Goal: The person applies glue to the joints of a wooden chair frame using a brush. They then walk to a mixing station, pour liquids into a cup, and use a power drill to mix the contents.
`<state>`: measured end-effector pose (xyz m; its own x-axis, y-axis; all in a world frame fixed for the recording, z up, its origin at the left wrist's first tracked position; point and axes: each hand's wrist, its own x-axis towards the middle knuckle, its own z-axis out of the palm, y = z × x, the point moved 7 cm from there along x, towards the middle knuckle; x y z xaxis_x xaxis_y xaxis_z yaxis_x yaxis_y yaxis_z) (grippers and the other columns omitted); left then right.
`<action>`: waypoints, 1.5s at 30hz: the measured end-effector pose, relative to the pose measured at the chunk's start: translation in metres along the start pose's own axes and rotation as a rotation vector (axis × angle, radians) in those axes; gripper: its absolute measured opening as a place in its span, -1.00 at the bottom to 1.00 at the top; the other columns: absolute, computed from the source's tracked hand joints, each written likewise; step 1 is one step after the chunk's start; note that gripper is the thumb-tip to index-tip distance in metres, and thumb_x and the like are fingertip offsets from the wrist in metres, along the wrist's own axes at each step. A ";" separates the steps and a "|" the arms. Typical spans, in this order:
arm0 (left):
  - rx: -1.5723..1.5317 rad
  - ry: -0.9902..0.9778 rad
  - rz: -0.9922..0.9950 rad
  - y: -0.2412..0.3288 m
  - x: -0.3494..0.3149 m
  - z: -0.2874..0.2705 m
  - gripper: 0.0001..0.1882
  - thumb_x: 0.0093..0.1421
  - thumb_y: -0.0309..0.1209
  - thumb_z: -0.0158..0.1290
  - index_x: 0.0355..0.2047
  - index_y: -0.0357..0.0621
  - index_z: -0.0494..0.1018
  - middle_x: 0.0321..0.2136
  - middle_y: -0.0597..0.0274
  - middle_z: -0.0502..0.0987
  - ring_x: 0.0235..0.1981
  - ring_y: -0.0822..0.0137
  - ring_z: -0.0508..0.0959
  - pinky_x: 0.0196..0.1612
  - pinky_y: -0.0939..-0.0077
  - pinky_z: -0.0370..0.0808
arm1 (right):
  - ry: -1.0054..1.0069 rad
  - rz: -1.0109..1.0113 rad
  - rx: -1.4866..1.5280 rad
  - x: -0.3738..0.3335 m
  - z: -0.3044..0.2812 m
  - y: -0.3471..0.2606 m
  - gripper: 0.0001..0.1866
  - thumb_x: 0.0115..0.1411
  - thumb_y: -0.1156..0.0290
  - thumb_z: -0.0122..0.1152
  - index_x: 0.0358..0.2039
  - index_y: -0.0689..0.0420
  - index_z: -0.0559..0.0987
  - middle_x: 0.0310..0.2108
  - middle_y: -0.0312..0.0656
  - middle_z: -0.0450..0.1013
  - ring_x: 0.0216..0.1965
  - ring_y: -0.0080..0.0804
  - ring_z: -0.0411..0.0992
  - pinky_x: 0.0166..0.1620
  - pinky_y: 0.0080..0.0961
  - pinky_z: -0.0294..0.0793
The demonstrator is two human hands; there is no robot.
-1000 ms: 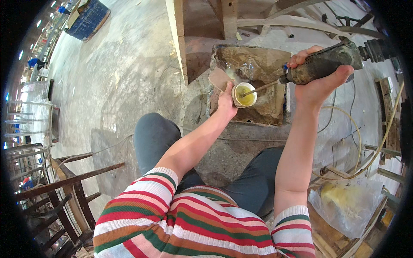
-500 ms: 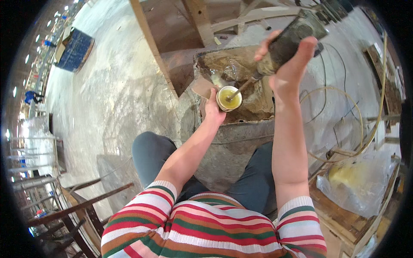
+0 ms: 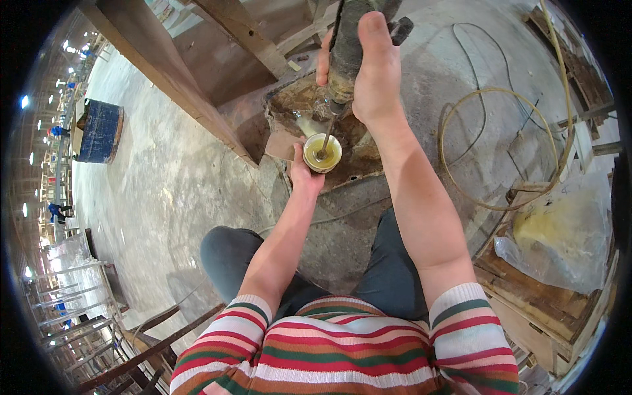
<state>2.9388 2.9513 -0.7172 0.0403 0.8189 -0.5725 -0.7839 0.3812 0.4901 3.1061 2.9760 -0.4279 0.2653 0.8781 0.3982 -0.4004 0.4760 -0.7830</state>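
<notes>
My left hand [image 3: 304, 174] is wrapped round a small white cup [image 3: 338, 162] with yellow liquid [image 3: 333, 151] in it. A flat brown piece [image 3: 280, 145] sticks out beside this hand; I cannot tell whether the fingers hold it too. Over the cup, my right hand [image 3: 380, 74] grips a dark, grimy power drill [image 3: 346, 60], its thumb along the body. From the drill's chuck a thin mixing rod [image 3: 328, 130] runs down at a slant, its lower end in the liquid. The top of the drill is cut off by the picture's edge.
Under the cup lies a stained, crusted slab [image 3: 352, 172] on the concrete floor. Wooden beams [image 3: 178, 76] stand just beyond. To the right are a looped yellowish hose [image 3: 442, 141] and a clear plastic bag [image 3: 559, 230] on a wooden crate. A blue bin [image 3: 100, 130] stands far left.
My right hand and the drill have swung left, and the drill is more upright above the cup. The cup and left hand sit further left in view. The whole view has turned somewhat.
</notes>
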 end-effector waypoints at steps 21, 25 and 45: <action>-0.040 -0.016 -0.042 -0.023 0.037 -0.026 -0.54 0.24 -0.05 -0.23 -0.03 -0.13 0.30 -0.06 0.16 0.39 -0.02 0.13 0.37 0.06 0.06 0.28 | 0.030 0.031 -0.046 0.004 -0.003 0.016 -0.34 0.13 -0.24 -0.24 -0.49 0.21 0.41 -0.74 -0.17 0.33 -0.71 -0.40 0.30 -0.57 -0.53 0.29; -0.026 -0.025 -0.021 -0.020 0.037 -0.027 -0.53 0.24 -0.03 -0.23 -0.03 -0.12 0.30 -0.06 0.16 0.38 -0.02 0.12 0.36 0.06 0.06 0.28 | 0.023 0.030 -0.053 0.004 0.000 0.017 -0.30 0.08 -0.30 -0.22 -0.49 0.20 0.41 -0.74 -0.17 0.32 -0.70 -0.39 0.29 -0.55 -0.52 0.29; -0.074 0.010 -0.014 -0.013 0.020 -0.017 -0.61 0.27 -0.10 -0.25 -0.06 -0.07 0.33 -0.10 0.25 0.42 -0.05 0.20 0.39 0.03 0.14 0.32 | -0.013 0.014 -0.051 0.003 0.003 0.011 -0.29 0.07 -0.32 -0.21 -0.49 0.20 0.41 -0.72 -0.18 0.35 -0.70 -0.42 0.31 -0.56 -0.54 0.30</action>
<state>2.9393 2.9554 -0.7465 0.0455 0.8091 -0.5859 -0.8270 0.3595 0.4322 3.0994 2.9839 -0.4336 0.2481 0.8855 0.3929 -0.3587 0.4607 -0.8119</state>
